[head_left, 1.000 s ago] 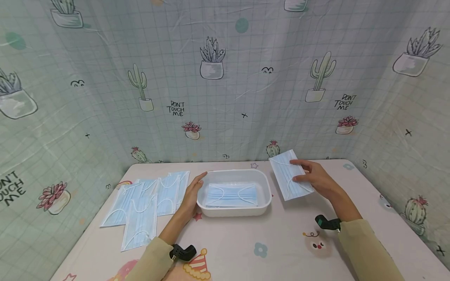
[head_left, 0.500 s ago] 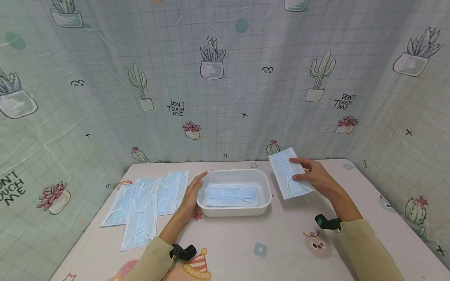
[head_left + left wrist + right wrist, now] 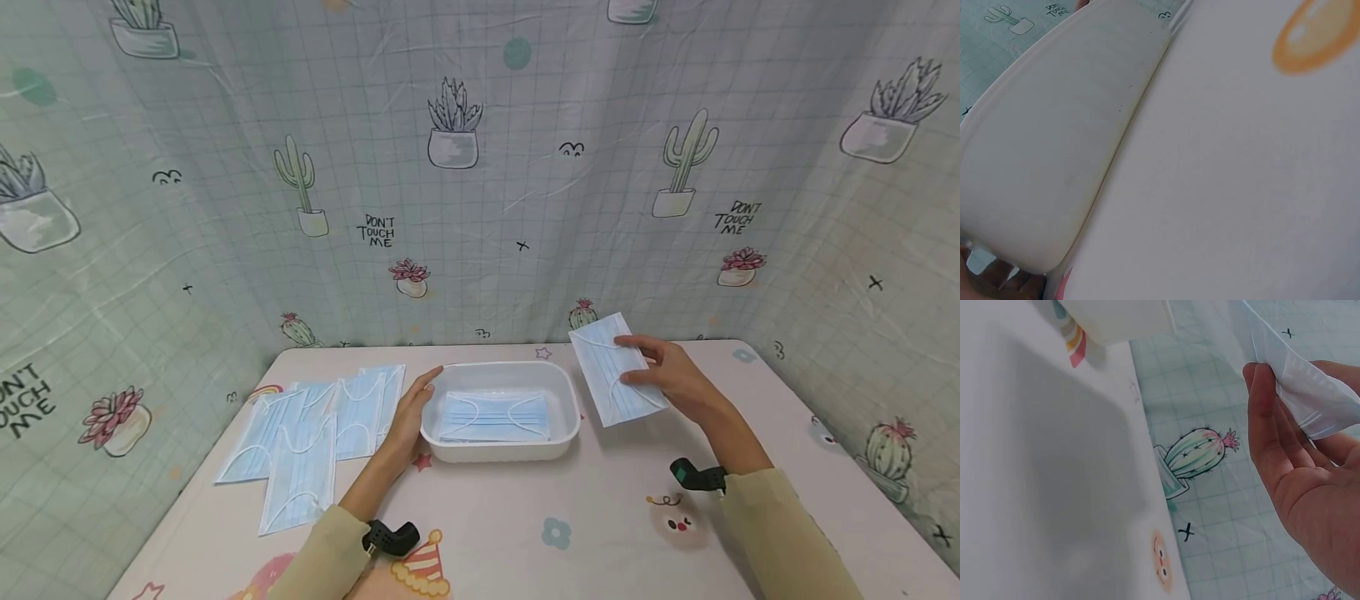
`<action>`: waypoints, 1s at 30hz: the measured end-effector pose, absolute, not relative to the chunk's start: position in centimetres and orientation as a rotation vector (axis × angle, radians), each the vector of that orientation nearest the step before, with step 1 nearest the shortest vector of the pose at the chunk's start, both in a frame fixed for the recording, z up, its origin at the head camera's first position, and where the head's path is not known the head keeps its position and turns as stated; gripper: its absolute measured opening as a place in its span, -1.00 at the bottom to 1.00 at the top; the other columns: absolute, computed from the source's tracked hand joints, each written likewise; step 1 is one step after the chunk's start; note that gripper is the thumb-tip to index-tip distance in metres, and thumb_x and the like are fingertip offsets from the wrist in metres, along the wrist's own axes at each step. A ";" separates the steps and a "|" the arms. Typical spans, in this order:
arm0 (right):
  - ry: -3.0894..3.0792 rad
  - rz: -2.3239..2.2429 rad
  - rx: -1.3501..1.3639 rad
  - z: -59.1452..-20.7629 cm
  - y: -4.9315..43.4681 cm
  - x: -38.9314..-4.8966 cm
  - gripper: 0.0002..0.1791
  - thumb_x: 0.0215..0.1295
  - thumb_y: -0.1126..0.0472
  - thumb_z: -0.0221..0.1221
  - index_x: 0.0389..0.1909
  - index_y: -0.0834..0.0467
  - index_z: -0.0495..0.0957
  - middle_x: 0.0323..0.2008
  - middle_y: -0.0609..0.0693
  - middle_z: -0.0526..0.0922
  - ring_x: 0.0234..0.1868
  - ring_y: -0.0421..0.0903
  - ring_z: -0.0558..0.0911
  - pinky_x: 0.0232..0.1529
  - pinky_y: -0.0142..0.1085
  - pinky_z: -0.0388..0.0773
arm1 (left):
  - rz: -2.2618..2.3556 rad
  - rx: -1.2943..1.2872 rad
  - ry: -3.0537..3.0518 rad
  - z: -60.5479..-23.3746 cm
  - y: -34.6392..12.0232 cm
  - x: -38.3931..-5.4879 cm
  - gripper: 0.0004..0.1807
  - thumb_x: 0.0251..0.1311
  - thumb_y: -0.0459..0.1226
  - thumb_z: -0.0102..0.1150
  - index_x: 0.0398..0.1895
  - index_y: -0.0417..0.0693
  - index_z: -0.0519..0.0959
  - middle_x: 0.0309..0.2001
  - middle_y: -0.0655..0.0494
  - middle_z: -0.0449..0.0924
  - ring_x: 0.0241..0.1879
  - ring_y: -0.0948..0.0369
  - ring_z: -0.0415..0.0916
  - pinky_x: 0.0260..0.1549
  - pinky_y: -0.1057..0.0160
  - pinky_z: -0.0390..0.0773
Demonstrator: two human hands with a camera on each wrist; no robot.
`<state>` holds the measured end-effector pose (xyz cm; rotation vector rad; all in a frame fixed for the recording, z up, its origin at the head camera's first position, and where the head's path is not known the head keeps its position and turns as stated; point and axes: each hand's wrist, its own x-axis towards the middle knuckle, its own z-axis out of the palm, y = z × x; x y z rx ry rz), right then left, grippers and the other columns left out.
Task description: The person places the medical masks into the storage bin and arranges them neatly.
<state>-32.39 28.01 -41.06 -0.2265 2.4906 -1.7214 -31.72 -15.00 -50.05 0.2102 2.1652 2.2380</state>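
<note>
My right hand (image 3: 675, 379) pinches a light-blue pleated face mask (image 3: 611, 375) between thumb and fingers, raised at a slant to the right of a white plastic tub (image 3: 498, 452). In the right wrist view, the fingertips (image 3: 1263, 378) press on the held mask (image 3: 1316, 403). Inside the tub lies another face mask (image 3: 493, 421) laid crosswise, white ear loops on top. My left hand (image 3: 408, 417) holds the tub's left end, and the left wrist view shows its fingers (image 3: 1000, 275) bent against the tub's end under the rim.
Several more face masks (image 3: 300, 467) lie overlapping on the table (image 3: 495, 533) to the left of my left arm. A cactus-print curtain (image 3: 517, 192) hangs behind the table and along both sides. Black wrist cameras (image 3: 697, 475) are strapped on both wrists.
My right hand has shifted very slightly left and up with the face mask. The left hand, the tub and the masks on the table stay as they were.
</note>
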 end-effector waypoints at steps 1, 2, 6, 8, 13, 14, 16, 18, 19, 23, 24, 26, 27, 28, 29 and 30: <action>2.491 -1.724 -0.228 -41.0 28.0 -32.3 -0.17 0.28 0.30 0.36 0.55 0.22 0.25 0.61 0.32 0.08 0.35 0.25 0.39 -0.07 -0.53 0.60 | 2.238 0.211 2.166 -50.0 -15.0 -31.7 -0.47 0.64 -0.16 -0.34 0.59 0.08 0.25 0.61 0.02 0.17 0.63 -0.02 0.00 0.61 -0.17 -0.08; 2.491 -1.724 -0.232 -41.0 28.0 -32.3 -0.17 0.29 0.30 0.36 0.55 0.22 0.25 0.61 0.31 0.09 0.34 0.24 0.40 -0.07 -0.52 0.61 | 2.235 0.214 2.170 -50.1 -15.0 -31.7 -0.47 0.64 -0.16 -0.34 0.59 0.06 0.24 0.61 0.01 0.17 0.63 -0.03 0.01 0.61 -0.18 -0.08; 2.505 -1.720 -0.253 -40.7 27.9 -32.1 -0.17 0.30 0.27 0.36 0.55 0.20 0.25 0.60 0.31 0.11 0.30 0.22 0.43 -0.07 -0.50 0.63 | 2.229 0.219 2.177 -50.1 -14.9 -31.7 -0.46 0.64 -0.16 -0.35 0.60 0.04 0.22 0.62 0.00 0.15 0.64 -0.04 -0.02 0.61 -0.19 -0.09; 2.512 -1.720 -0.275 -40.5 27.8 -32.0 -0.18 0.31 0.27 0.36 0.55 0.20 0.25 0.60 0.31 0.11 0.28 0.20 0.44 -0.07 -0.50 0.63 | 2.227 0.217 2.180 -50.1 -15.0 -31.8 -0.46 0.64 -0.15 -0.35 0.60 0.06 0.23 0.62 0.02 0.15 0.65 -0.03 -0.03 0.61 -0.19 -0.11; 2.513 -1.729 -0.308 -40.1 27.6 -31.7 -0.18 0.30 0.27 0.37 0.55 0.22 0.26 0.60 0.30 0.11 0.22 0.12 0.46 -0.08 -0.48 0.63 | 2.229 0.219 2.181 -50.1 -14.9 -31.8 -0.46 0.65 -0.15 -0.36 0.60 0.07 0.23 0.62 0.04 0.15 0.65 -0.02 -0.03 0.62 -0.17 -0.12; 2.510 -1.732 -0.311 -40.1 27.6 -31.7 -0.18 0.30 0.27 0.37 0.54 0.22 0.26 0.60 0.30 0.12 0.20 0.09 0.48 -0.08 -0.48 0.63 | 2.228 0.224 2.184 -50.1 -15.0 -31.8 -0.46 0.65 -0.15 -0.36 0.60 0.06 0.23 0.62 0.03 0.14 0.65 -0.03 -0.03 0.62 -0.18 -0.12; 2.504 -1.739 -0.318 -40.0 27.5 -31.6 -0.19 0.30 0.28 0.37 0.54 0.22 0.27 0.59 0.30 0.15 0.14 0.02 0.51 -0.09 -0.46 0.64 | 2.231 0.217 2.185 -50.1 -14.9 -31.7 -0.47 0.65 -0.15 -0.35 0.60 0.06 0.24 0.62 0.03 0.15 0.65 -0.03 -0.02 0.62 -0.17 -0.10; 2.500 -1.745 -0.327 -39.9 27.3 -31.6 -0.19 0.30 0.28 0.37 0.53 0.23 0.28 0.57 0.31 0.17 0.08 -0.06 0.54 -0.10 -0.44 0.65 | 2.226 0.227 2.194 -50.1 -14.9 -31.7 -0.46 0.65 -0.16 -0.35 0.60 0.04 0.23 0.62 0.01 0.14 0.64 -0.05 -0.02 0.61 -0.19 -0.09; 2.499 -1.749 -0.333 -39.8 27.3 -31.5 -0.20 0.29 0.28 0.37 0.53 0.23 0.28 0.56 0.31 0.18 0.05 -0.09 0.55 -0.10 -0.44 0.66 | 2.224 0.224 2.196 -50.1 -14.9 -31.7 -0.47 0.65 -0.16 -0.34 0.60 0.06 0.24 0.62 0.01 0.15 0.64 -0.05 -0.01 0.61 -0.19 -0.09; 2.489 -1.757 -0.358 -39.6 27.0 -31.4 -0.20 0.29 0.30 0.37 0.51 0.26 0.29 0.54 0.32 0.21 -0.02 -0.19 0.57 -0.12 -0.43 0.66 | 2.216 0.217 2.206 -50.1 -15.0 -31.6 -0.48 0.65 -0.15 -0.34 0.58 0.12 0.27 0.62 0.04 0.16 0.64 -0.03 -0.01 0.61 -0.19 -0.09; 2.487 -1.758 -0.364 -39.6 26.9 -31.4 -0.20 0.28 0.31 0.37 0.51 0.26 0.29 0.53 0.32 0.22 -0.03 -0.21 0.57 -0.12 -0.43 0.65 | 2.218 0.212 2.203 -50.1 -14.9 -31.6 -0.48 0.65 -0.14 -0.34 0.58 0.14 0.27 0.61 0.04 0.16 0.64 -0.02 -0.01 0.61 -0.18 -0.09; 2.485 -1.756 -0.372 -39.5 26.8 -31.4 -0.21 0.27 0.32 0.37 0.51 0.27 0.29 0.53 0.32 0.22 -0.03 -0.21 0.57 -0.12 -0.43 0.65 | 2.221 0.204 2.198 -50.0 -14.9 -31.6 -0.49 0.65 -0.14 -0.34 0.57 0.16 0.29 0.61 0.06 0.17 0.65 -0.01 -0.01 0.62 -0.17 -0.09; 2.488 -1.753 -0.376 -39.5 26.7 -31.3 -0.21 0.27 0.32 0.37 0.51 0.26 0.30 0.53 0.32 0.22 -0.03 -0.19 0.58 -0.12 -0.43 0.66 | 2.222 0.205 2.196 -50.0 -14.9 -31.6 -0.49 0.65 -0.14 -0.34 0.57 0.17 0.29 0.61 0.05 0.17 0.65 -0.01 -0.01 0.62 -0.17 -0.09; 2.493 -1.750 -0.376 -39.4 26.7 -31.3 -0.21 0.27 0.32 0.37 0.51 0.25 0.30 0.53 0.31 0.22 -0.02 -0.18 0.58 -0.12 -0.43 0.66 | 2.219 0.213 2.200 -50.0 -14.9 -31.6 -0.48 0.65 -0.15 -0.34 0.57 0.15 0.28 0.62 0.03 0.16 0.65 -0.03 -0.02 0.61 -0.18 -0.10; 2.500 -1.745 -0.378 -39.4 26.6 -31.3 -0.21 0.27 0.31 0.38 0.51 0.24 0.31 0.54 0.31 0.22 0.00 -0.15 0.57 -0.12 -0.43 0.66 | 2.218 0.205 2.200 -50.0 -14.9 -31.5 -0.49 0.65 -0.15 -0.34 0.57 0.16 0.29 0.62 0.03 0.16 0.65 -0.03 -0.01 0.61 -0.18 -0.09; 2.510 -1.736 -0.379 -39.3 26.5 -31.3 -0.21 0.28 0.30 0.38 0.51 0.23 0.31 0.54 0.30 0.22 0.02 -0.12 0.57 -0.12 -0.43 0.66 | 2.218 0.209 2.202 -50.0 -14.9 -31.5 -0.48 0.65 -0.15 -0.34 0.57 0.15 0.28 0.62 0.02 0.15 0.64 -0.04 -0.01 0.61 -0.19 -0.09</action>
